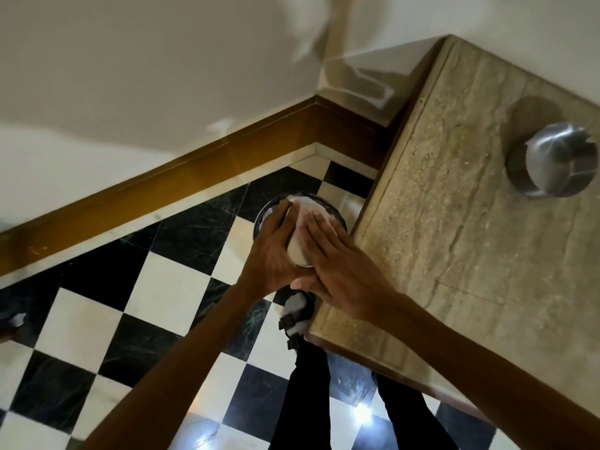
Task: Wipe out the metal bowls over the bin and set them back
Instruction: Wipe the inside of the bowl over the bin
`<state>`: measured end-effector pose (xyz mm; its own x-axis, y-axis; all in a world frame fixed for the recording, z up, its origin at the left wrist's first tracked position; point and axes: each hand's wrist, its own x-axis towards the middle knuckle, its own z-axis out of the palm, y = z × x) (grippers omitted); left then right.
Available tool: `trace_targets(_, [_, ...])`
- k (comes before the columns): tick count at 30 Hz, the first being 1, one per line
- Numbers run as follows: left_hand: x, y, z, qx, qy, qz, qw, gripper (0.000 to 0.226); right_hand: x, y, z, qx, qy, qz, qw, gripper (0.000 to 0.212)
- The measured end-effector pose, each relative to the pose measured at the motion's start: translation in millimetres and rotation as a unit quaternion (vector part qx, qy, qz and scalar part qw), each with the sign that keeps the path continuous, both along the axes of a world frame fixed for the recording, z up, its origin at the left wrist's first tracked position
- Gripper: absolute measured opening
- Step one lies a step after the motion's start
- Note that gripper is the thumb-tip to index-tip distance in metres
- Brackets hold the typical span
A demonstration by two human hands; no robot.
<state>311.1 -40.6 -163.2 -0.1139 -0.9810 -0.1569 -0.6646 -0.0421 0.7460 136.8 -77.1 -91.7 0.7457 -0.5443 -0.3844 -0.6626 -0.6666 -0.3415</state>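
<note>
I hold a small metal bowl point(300, 259) tilted over a dark round bin point(337, 219) that stands on the floor next to the counter. My left hand point(276, 251) grips the bowl from its left side. My right hand point(337, 267) lies with flat fingers pressed on white paper point(297, 246) that fills the bowl's inside. White crumpled paper point(302, 200) shows in the bin below. A second metal bowl point(532, 177) stands on the stone counter at the far right, with white paper in it.
The beige stone counter point(454, 238) runs along the right, its corner close to my right wrist. Below is a black and white checkered floor point(168, 287), with a brown skirting board point(162, 190) along the white wall. My sandalled foot point(297, 310) stands beside the counter's corner.
</note>
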Motion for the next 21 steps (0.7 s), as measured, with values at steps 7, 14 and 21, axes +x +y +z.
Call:
trace_targets(7, [-10,-3,2,0.005,-0.015,-0.004,1.0,0.119,-6,0,-4,-0.004,0.016,-0.006,1.0,0.097])
trace_targets(14, [-11,2,-2,0.015,-0.014,0.022,1.0,0.121,-1,7,-7,-0.037,0.011,-0.02,0.999,0.101])
trace_targets(21, [-12,3,0,0.03,-0.005,0.04,0.999,0.124,-3,10,-6,-0.033,0.0,-0.051,0.998,0.098])
